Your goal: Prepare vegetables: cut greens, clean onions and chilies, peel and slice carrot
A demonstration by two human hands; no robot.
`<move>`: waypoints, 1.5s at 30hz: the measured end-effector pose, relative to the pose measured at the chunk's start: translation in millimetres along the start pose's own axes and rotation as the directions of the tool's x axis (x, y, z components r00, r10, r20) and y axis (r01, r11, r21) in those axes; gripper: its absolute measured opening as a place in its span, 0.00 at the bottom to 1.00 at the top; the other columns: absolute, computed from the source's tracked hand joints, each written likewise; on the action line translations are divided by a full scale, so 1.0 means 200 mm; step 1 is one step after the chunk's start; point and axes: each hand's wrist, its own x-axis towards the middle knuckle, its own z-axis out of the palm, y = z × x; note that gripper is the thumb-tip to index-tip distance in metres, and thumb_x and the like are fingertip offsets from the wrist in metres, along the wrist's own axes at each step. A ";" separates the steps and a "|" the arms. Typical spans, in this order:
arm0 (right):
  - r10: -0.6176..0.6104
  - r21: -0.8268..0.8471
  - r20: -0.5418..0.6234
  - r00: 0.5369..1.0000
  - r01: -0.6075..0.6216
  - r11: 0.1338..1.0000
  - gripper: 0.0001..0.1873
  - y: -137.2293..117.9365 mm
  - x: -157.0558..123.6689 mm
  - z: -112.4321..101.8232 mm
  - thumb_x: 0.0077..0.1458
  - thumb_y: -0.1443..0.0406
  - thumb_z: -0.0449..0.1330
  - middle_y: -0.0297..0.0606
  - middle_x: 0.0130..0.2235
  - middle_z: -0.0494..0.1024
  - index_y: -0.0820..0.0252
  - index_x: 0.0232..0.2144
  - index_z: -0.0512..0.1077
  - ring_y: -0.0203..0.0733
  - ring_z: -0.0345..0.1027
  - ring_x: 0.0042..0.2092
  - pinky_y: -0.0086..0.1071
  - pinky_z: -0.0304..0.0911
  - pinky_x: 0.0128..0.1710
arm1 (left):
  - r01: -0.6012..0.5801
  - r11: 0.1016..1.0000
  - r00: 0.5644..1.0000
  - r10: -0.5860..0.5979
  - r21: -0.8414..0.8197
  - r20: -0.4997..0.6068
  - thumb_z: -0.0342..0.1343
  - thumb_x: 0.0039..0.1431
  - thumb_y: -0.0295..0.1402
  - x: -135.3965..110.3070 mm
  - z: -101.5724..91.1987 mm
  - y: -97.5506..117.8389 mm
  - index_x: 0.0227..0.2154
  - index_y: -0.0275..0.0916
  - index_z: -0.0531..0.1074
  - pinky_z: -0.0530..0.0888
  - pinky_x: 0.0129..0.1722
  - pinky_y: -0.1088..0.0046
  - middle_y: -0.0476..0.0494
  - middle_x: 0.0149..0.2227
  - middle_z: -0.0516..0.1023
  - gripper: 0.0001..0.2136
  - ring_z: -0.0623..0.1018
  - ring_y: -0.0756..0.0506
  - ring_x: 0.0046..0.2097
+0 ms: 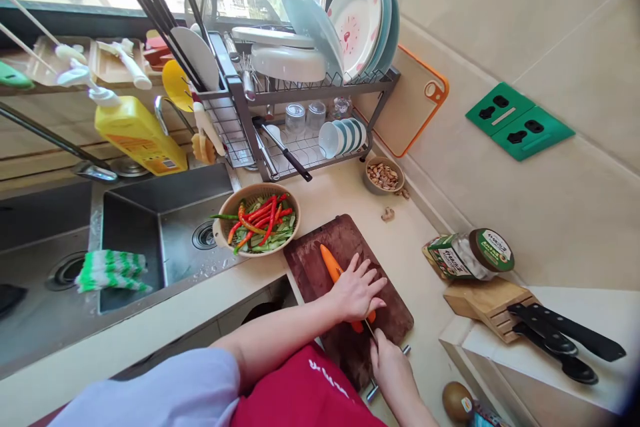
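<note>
An orange carrot [330, 263] lies on the dark brown cutting board [315, 267]. My left hand [356, 288] rests across it, palm down with fingers spread wide, and hides its middle. Orange carrot pieces [357, 326] show just below the palm. The fingers of my right hand [393, 363] are wrapped round the handle of a knife [369, 328], and its narrow blade points up toward the pieces beneath my left hand. Most of the blade and handle is hidden.
Left of the board stands a colander [218, 233] with red chilies and green vegetables. Beyond are a sink [165, 247], a dish rack [240, 120] and a bowl of nuts [383, 175]. A jar [463, 257] and a knife block [480, 303] stand right.
</note>
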 end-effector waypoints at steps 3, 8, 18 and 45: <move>-0.003 -0.009 -0.020 1.000 0.003 1.000 0.16 0.01 0.00 0.04 0.60 0.69 0.40 0.43 0.32 0.78 0.62 0.41 0.67 0.43 0.74 0.34 0.27 0.58 0.27 | -0.003 1.000 1.000 0.003 -0.022 -0.016 0.41 0.58 0.49 -0.01 -0.03 0.01 0.52 0.42 0.62 0.50 0.57 0.49 0.40 0.49 0.70 0.24 0.62 0.38 0.56; 0.004 0.015 -0.095 0.995 -0.003 1.000 0.16 0.04 0.01 0.13 0.60 0.69 0.40 0.43 0.32 0.78 0.61 0.40 0.67 0.43 0.74 0.33 0.28 0.58 0.26 | -0.117 0.976 0.981 0.085 -0.184 -0.174 0.45 0.59 0.40 -0.14 -0.14 -0.12 0.48 0.40 0.64 0.57 0.57 0.59 0.41 0.46 0.71 0.16 0.66 0.44 0.52; -0.099 0.140 -0.268 0.958 0.140 0.980 0.14 0.07 -0.02 0.10 0.59 0.64 0.41 0.37 0.27 0.75 0.57 0.30 0.66 0.40 0.71 0.29 0.27 0.58 0.27 | 0.028 0.970 0.986 -0.067 -0.240 -0.155 0.52 0.57 0.33 -0.23 -0.03 -0.49 0.29 0.40 0.72 0.68 0.43 0.67 0.46 0.32 0.74 0.06 0.70 0.46 0.40; -0.068 0.311 -0.285 0.956 0.159 0.937 0.19 -0.02 0.01 0.02 0.61 0.59 0.39 0.39 0.27 0.75 0.58 0.31 0.66 0.40 0.70 0.30 0.28 0.58 0.28 | 0.149 0.918 0.955 -0.230 -0.367 -0.187 0.52 0.56 0.36 -0.26 -0.02 -0.56 0.29 0.42 0.74 0.68 0.43 0.67 0.45 0.33 0.71 0.07 0.67 0.46 0.41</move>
